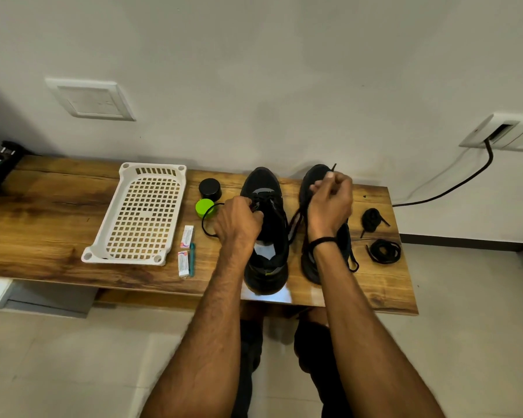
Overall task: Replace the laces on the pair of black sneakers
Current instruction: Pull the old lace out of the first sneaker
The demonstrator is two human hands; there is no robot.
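Left hand [239, 220] pinched the lace [295, 221] at shoe [263, 181] eyelets. Right hand [329, 200], right of that shoe, curled round the lace end, raised. Threading, seemingly; next, feed the tip through an eyelet. Other shoe [313, 179] just right.

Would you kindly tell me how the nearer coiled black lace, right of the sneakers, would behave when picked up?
The coiled lace is thin cord, so probably floppy and very light. Its loops look loose, so it would likely unwind and dangle. Lying flat, it seems unlikely to roll.
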